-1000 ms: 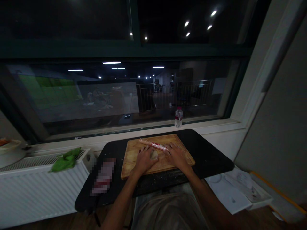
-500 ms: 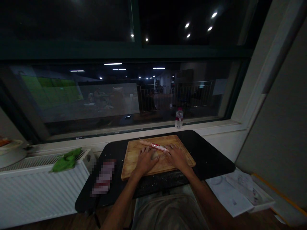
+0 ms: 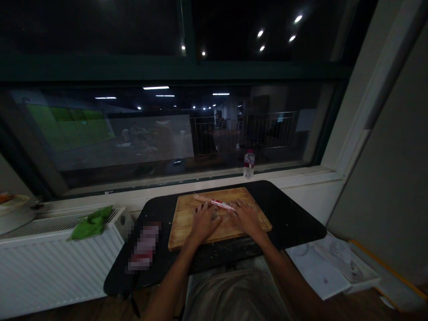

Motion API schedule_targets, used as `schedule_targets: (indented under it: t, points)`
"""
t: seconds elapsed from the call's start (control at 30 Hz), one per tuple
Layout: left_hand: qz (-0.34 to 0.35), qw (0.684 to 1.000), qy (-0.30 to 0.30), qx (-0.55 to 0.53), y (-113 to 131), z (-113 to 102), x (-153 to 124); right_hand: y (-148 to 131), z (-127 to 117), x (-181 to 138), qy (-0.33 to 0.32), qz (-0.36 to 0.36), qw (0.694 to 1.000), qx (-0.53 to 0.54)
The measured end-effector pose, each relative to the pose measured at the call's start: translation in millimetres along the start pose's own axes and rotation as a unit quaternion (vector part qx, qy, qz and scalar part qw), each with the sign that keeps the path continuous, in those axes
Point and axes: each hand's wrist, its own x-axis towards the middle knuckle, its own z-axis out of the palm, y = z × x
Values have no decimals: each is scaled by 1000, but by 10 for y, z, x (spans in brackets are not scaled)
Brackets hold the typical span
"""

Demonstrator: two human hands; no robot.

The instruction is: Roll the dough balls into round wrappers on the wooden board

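Note:
A long pinkish sausage in a clear wrapper with a red and white label (image 3: 222, 204) lies slantwise across a wooden cutting board (image 3: 182, 223). Flat on the board, with fingers stretched and spread, my left hand (image 3: 203, 220) has its fingertips at the sausage's near side, left of the label. My right hand (image 3: 246, 217) also lies with fingers extended, its fingertips at the sausage's right end and partly covering it. Whether either hand presses on the sausage is hard to see in the dim light.
The board rests on a black table (image 3: 287, 223) with light crumbs along its front. A blurred-out reddish item (image 3: 145, 247) lies at its left. Beyond stand a bottle (image 3: 248, 165) on the sill and a green cloth (image 3: 92, 223) on the radiator (image 3: 60, 267). An open white box (image 3: 331, 263) is lower right.
Both hands and the sausage keep nearly the same place on the board. The whole view has shifted very slightly.

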Motion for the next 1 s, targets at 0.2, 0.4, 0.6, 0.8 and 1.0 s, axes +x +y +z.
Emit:
schedule_targets:
  t: [0.2, 0.4, 0.6, 0.8, 1.0]
  points:
    - [-8, 1000, -4, 9, -2, 0, 3, -5, 8, 8, -4, 4, 1000, 2]
    - [-9, 1000, 2, 15, 53, 20, 14, -27, -20, 8, -8, 8, 1000, 4]
    - [23, 999, 22, -11, -28, 68, -6, -46, -69, -6, -13, 13, 1000, 6]
    - [84, 994, 20, -64, -97, 43, -15, -71, -102, -4, -20, 19, 1000, 3]
    - [96, 995, 11, -4, -41, -37, -67, -67, -99, 0, -20, 10, 1000, 9]
